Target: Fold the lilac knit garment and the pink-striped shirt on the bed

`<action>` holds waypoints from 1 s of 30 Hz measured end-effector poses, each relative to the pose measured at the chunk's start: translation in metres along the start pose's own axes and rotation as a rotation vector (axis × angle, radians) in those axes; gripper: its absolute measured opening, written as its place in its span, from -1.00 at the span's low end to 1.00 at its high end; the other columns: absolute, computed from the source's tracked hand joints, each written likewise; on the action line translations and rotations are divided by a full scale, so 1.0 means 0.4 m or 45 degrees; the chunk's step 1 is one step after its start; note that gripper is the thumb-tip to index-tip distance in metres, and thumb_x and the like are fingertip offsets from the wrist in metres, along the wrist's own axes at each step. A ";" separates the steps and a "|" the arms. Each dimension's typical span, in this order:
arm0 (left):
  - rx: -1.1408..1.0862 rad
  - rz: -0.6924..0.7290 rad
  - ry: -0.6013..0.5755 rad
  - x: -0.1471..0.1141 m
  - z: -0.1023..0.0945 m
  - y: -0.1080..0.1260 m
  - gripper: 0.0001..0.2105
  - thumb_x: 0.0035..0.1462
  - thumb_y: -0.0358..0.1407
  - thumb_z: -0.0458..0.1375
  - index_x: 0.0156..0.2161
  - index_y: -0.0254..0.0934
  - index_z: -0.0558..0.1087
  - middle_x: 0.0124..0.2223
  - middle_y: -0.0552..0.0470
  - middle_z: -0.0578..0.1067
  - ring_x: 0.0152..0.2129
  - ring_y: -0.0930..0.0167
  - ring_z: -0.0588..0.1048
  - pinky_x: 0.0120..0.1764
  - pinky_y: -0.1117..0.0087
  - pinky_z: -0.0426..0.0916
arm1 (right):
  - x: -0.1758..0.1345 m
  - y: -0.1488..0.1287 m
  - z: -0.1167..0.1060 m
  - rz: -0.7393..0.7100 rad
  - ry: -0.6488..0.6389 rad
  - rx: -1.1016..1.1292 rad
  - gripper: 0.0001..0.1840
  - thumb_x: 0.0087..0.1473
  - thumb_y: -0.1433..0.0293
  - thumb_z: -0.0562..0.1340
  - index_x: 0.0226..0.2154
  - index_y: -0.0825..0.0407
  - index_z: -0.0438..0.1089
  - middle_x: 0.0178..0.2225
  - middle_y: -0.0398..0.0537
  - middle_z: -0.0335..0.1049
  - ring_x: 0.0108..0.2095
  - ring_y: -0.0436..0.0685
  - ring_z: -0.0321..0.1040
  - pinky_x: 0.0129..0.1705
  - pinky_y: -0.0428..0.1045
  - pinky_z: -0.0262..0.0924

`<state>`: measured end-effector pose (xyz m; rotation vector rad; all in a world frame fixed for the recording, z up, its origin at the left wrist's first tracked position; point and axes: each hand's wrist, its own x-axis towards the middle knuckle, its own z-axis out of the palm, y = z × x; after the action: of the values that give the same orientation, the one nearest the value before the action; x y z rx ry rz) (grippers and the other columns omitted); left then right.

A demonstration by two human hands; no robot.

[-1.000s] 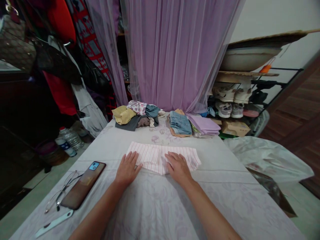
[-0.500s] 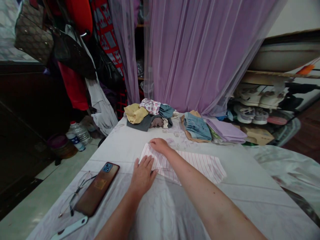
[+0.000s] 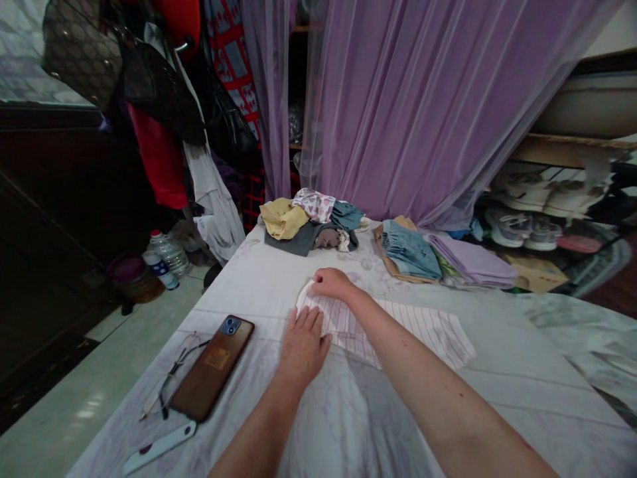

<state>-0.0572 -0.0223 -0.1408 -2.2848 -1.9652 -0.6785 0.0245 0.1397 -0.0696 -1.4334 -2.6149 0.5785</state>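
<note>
A white garment with thin pink stripes (image 3: 432, 328) lies flattened lengthwise across the bed-like surface; its exact kind is unclear. At its far left corner, the fingers of my right hand (image 3: 332, 284) are pinched on the fabric, and the edge there curls up a little. My left hand (image 3: 304, 342) rests flat on the near left end of the garment, fingers spread and palm down. My right forearm passes over the garment's middle and hides part of it.
A phone (image 3: 213, 368), glasses (image 3: 169, 378) and a pale-handled tool (image 3: 159, 448) lie at left. Behind are a heap of clothes (image 3: 293, 239), folded jeans (image 3: 408, 249) and folded lilac cloth (image 3: 472, 259). A purple curtain (image 3: 398, 99) hangs beyond; shoes (image 3: 517, 226) fill a rack at right.
The whole view has shifted, so everything appears farther right. My right hand still pinches the corner, whose edge now looks slightly more curled. My left hand stays flat on the garment.
</note>
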 end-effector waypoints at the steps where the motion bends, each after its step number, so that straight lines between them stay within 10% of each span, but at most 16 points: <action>1: 0.004 0.010 0.011 0.000 0.002 0.000 -0.57 0.29 -0.16 -0.03 0.18 -0.26 0.35 0.19 -0.15 0.41 0.17 0.18 0.32 0.25 -0.04 0.08 | 0.005 0.005 -0.004 -0.015 -0.037 0.025 -0.83 -0.07 0.37 0.23 -0.40 0.02 0.54 -0.36 -0.12 0.54 -0.32 0.07 0.39 -0.33 -0.11 0.14; 14: -0.001 0.009 0.002 -0.004 0.017 0.004 -0.59 0.29 -0.21 -0.05 0.17 -0.29 0.35 0.20 -0.16 0.41 0.20 0.19 0.30 0.22 0.01 0.16 | 0.068 0.033 0.047 -0.211 -0.145 0.375 -0.63 0.02 0.44 0.26 -0.07 -0.01 0.51 -0.08 -0.13 0.54 -0.12 0.08 0.46 -0.05 -0.08 0.27; 25: -0.101 -0.068 -0.005 0.007 -0.012 0.020 -0.64 0.22 -0.26 0.05 0.10 -0.25 0.39 0.14 -0.14 0.45 0.11 0.18 0.36 0.11 0.07 0.28 | 0.016 -0.005 0.103 -0.046 0.208 0.211 -0.59 0.11 0.36 0.23 0.05 -0.04 0.40 -0.01 -0.02 0.47 0.00 0.15 0.36 0.08 0.00 0.17; 30: -0.267 -0.158 0.241 0.005 -0.029 -0.048 -0.61 0.14 -0.47 -0.04 0.05 -0.23 0.40 0.11 -0.09 0.47 0.10 0.30 0.38 0.14 0.16 0.28 | -0.060 -0.006 0.070 -0.110 0.374 0.129 -0.67 0.15 0.43 0.15 -0.04 0.00 0.45 -0.06 0.01 0.46 -0.06 0.10 0.37 0.01 -0.04 0.18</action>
<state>-0.0785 -0.0205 -0.1341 -2.1223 -2.0445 -1.1175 0.0284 0.1109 -0.0924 -1.2611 -2.3694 0.4451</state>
